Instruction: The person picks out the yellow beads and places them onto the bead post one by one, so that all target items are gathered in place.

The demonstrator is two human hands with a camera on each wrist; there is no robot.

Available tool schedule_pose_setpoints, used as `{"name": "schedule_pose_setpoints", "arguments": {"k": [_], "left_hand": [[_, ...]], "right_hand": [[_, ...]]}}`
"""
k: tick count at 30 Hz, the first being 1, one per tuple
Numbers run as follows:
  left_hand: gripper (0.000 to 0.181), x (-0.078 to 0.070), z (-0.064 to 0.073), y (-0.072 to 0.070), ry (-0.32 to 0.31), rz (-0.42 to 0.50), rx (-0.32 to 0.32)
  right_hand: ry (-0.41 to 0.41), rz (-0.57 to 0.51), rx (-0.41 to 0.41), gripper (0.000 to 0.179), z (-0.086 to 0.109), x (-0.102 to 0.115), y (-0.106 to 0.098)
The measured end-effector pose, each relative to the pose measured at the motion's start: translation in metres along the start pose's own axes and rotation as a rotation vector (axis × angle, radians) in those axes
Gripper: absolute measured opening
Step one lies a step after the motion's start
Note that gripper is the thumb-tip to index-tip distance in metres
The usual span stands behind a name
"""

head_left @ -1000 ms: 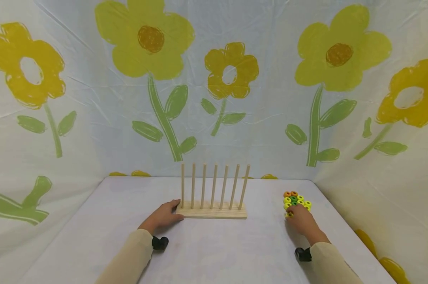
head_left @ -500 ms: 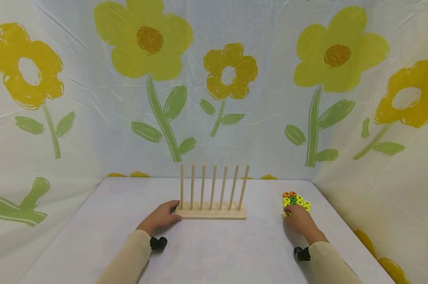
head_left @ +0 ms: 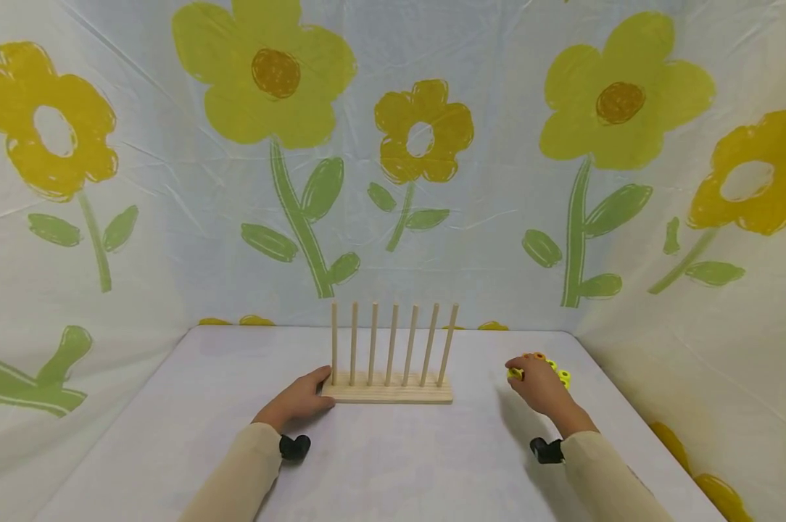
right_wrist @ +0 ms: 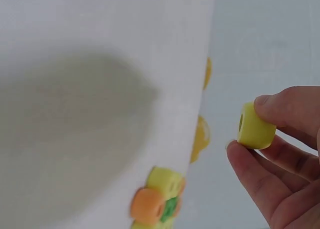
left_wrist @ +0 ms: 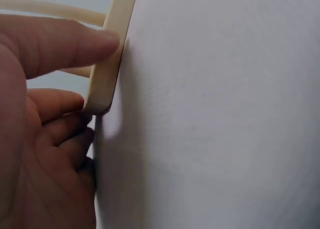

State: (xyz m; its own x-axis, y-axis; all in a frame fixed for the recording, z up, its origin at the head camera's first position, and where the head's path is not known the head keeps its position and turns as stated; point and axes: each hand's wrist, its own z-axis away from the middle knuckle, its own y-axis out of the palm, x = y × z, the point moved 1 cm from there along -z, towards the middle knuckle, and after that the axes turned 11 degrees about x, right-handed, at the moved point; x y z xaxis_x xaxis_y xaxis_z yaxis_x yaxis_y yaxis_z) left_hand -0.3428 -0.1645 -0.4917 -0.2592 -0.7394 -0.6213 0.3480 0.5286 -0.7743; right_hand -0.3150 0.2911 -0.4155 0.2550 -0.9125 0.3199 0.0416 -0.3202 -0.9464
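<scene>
A wooden peg rack (head_left: 388, 392) with a row of several upright dowels stands mid-table in the head view. My left hand (head_left: 298, 397) holds its left end. In the left wrist view the thumb (left_wrist: 95, 45) presses the front edge of the base (left_wrist: 105, 81), with the index fingertip at the end corner. My right hand (head_left: 539, 388) pinches a yellow ring bead (right_wrist: 257, 129) between thumb and fingertips, raised above the table. Its hole faces sideways in the right wrist view. Behind that hand lies a cluster of beads (head_left: 565, 375), partly hidden by it.
The beads in the cluster include yellow, orange (right_wrist: 147, 205) and green (right_wrist: 170, 209) ones, at the right side of the white table (head_left: 393, 464). A flower-printed cloth (head_left: 484, 254) hangs behind the table and along both sides.
My right hand has lifted a yellow bead from the near side of the cluster and moved slightly left and up. The left hand and the rack have stayed in place.
</scene>
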Motion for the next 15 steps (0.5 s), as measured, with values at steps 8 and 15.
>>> {"name": "schedule_pose_setpoints", "arguments": {"k": [8,15], "left_hand": [[0.072,0.002,-0.001,0.0,-0.019,0.022,0.002],[0.071,0.004,-0.001,0.001,-0.03,0.044,-0.005]], "right_hand": [[-0.044,-0.058,-0.014,0.03,-0.008,0.024,-0.021],[-0.094,-0.106,-0.033,0.031,-0.013,0.05,-0.041]]}}
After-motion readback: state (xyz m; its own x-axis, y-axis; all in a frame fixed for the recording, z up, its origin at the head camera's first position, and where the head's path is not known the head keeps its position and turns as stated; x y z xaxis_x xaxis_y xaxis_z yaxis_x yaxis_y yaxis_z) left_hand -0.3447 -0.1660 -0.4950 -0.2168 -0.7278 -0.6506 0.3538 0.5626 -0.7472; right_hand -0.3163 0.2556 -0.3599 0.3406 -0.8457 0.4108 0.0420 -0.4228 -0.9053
